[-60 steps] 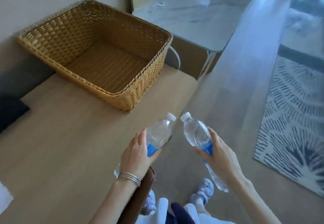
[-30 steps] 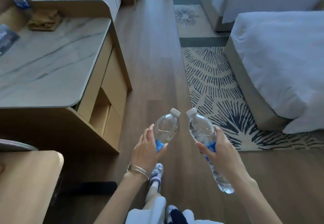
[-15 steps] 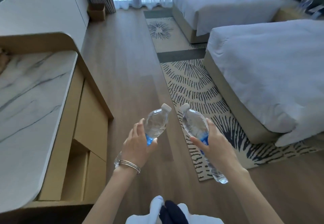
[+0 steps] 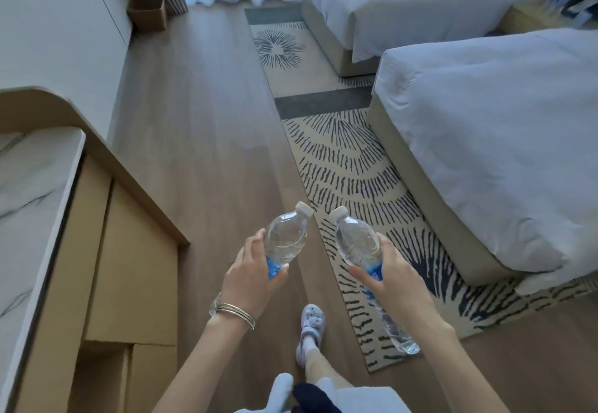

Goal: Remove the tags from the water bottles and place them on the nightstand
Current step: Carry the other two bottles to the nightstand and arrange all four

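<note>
The left hand [image 4: 252,283] is wrapped around the middle of a clear plastic water bottle with a white cap [image 4: 286,238]. The right hand [image 4: 398,286] grips a second clear white-capped bottle [image 4: 356,244] the same way. Both bottles tilt inward, caps near each other but apart, held over the brown wooden floor [image 4: 200,153]. A blue label band shows under the fingers on each.

This looks like the carrying step. The light wooden nightstand [image 4: 530,16] sits far off at about 1 o'clock, between the two white beds, with what seem to be blurred bottles on it. The near bed [image 4: 501,140] lies at 2 o'clock, the striped cream rug [image 4: 339,160] runs ahead at 12, and a marble tabletop [image 4: 29,192] is at 9.

Next the person probably has to walk along the rug and turn between the beds. Peeling a tag will need one hand free, so one bottle likely has to be set down first.
</note>
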The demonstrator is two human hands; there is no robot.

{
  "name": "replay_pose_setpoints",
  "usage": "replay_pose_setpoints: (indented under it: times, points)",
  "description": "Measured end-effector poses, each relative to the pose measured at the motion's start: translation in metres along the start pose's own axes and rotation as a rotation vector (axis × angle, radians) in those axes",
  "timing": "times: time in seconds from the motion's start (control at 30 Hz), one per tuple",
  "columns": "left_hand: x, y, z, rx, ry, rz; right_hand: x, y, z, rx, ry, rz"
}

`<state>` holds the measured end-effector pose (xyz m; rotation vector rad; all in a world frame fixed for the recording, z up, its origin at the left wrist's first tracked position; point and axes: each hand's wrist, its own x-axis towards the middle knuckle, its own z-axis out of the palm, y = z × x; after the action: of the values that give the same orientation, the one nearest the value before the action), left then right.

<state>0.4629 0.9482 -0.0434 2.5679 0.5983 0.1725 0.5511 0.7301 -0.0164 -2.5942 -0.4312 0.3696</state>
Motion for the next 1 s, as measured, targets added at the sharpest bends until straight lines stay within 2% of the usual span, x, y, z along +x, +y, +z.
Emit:
replay_pose_setpoints:
  times: [0.23, 0.43, 0.8, 1.0]
  points:
    - [0.140, 0.032, -0.001, -0.010, 0.038, 0.025, 0.143, -0.009, -0.048, 0.006, 0.019, -0.025]
    - [0.226, 0.052, 0.001, -0.081, 0.083, 0.018, 0.232, -0.018, -0.079, 0.008, 0.048, -0.039]
    - [0.372, 0.034, 0.014, -0.054, -0.005, 0.058, 0.361, -0.037, -0.066, 0.010, -0.026, 0.026]
    - [0.482, 0.019, -0.002, -0.050, -0.009, 0.102, 0.461, -0.076, -0.073, -0.002, -0.014, 0.042]
